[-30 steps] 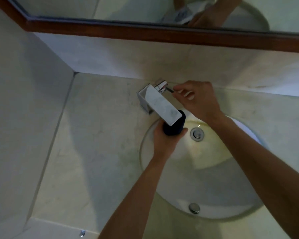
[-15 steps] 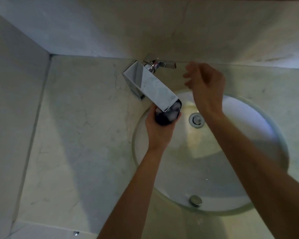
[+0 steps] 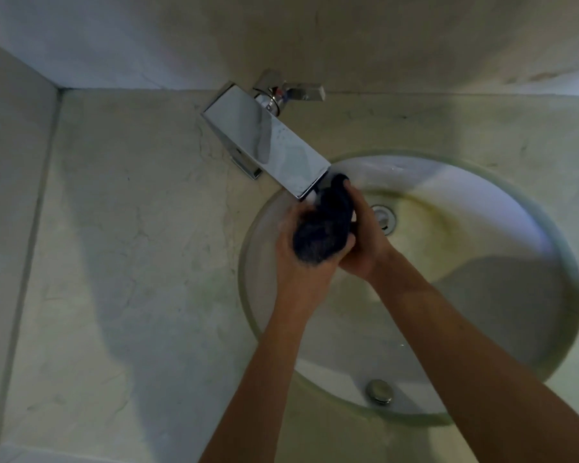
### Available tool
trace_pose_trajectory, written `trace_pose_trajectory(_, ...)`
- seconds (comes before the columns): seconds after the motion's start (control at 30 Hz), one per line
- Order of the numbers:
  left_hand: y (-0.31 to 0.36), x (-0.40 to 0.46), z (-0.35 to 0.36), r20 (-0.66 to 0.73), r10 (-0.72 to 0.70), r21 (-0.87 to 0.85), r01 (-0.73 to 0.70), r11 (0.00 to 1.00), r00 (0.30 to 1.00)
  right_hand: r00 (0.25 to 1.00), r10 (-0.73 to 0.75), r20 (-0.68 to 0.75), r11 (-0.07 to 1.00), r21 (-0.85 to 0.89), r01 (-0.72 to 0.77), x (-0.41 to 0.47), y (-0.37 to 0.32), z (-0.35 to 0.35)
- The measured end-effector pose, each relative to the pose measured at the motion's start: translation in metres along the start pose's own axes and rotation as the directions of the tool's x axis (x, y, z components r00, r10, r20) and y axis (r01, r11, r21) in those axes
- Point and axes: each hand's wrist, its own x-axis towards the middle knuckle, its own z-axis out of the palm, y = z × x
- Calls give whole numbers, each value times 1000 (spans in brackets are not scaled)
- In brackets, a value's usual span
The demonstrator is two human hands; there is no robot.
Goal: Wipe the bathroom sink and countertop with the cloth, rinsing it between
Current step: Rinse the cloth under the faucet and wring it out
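**Cloth under the spout: the rinse step**

Your tabletop (image 3: 131, 262) is pale veined stone and fills the left of the view, running back to the wall. Set into it on the right is the round sink (image 3: 482, 295), with a yellowish stain around its drain (image 3: 383, 217) and an overflow fitting (image 3: 379, 391) on the near wall. The square chrome faucet (image 3: 268, 142) reaches from the back of the tabletop out over the bowl's edge, with its lever (image 3: 301, 92) pointing right along the wall.

Both of your hands meet just below the spout's tip. Your left hand (image 3: 301, 262) cups the dark cloth (image 3: 325, 228) from below with its fingers curled round the bundle; your right hand (image 3: 365, 242) closes on it from the other side. The cloth is wadded up, and its upper end lies right by the spout's mouth. Whether water is running is hard to say.

This looks like the rinse between wipes. Next, you will likely need to knead and squeeze the cloth over the bowl, then free your right hand for the lever. After that, carry the cloth back to the tabletop.
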Motion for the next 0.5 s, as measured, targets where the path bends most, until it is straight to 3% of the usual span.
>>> trace_pose_trajectory(0.13,-17,-21,-15,156,-5,33,-1,999,988,975,-141,-173,980,-162,114,6,-19,-8)
trace_pose_trajectory(0.23,-22,-32,-16,97,-22,11,22,1000,995,924,-308,-227,885,-425,190,4,-20,-15)
trace_pose_trajectory(0.33,-17,-16,-6,68,-36,2,36,999,997,835,-550,-23,505,-806,310,2,-11,-13)
trace_pose_trajectory(0.37,-15,-7,-2,94,-36,-19,38,999,995,824,-561,74,397,-850,346,1,-7,-12)
trace_pose_trajectory(0.43,-8,9,10,84,-91,-67,97,993,992,790,-566,237,286,-842,458,-1,0,-10)
trace_pose_trajectory(0.5,-2,19,19,46,-129,-97,133,986,991,715,-605,350,150,-832,534,-1,5,-5)
